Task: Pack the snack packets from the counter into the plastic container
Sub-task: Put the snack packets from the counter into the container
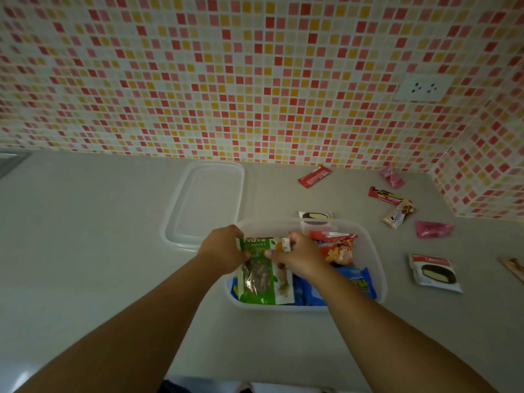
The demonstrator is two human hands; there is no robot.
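Observation:
A clear plastic container [377, 268] sits on the grey counter with several snack packets inside, among them a red packet [337, 246] and blue packets [360, 285]. My left hand [224, 251] grips the top left edge of a green nuts packet [256, 275] standing at the container's left side. My right hand [297, 258] pinches the top of a white fruit packet [285, 285] right beside it. Loose packets lie to the right: a red bar [314, 176], a second red bar [386, 195], a brown packet [398, 214], two pink packets [392, 175] [432, 228] and a white packet [433, 272].
The container's clear lid [207, 202] lies flat behind and left of the container. Another white packet [315, 215] rests just behind the container's far rim. A tiled wall with a white socket [422, 87] backs the counter. A brown packet edge [514, 266] shows at far right.

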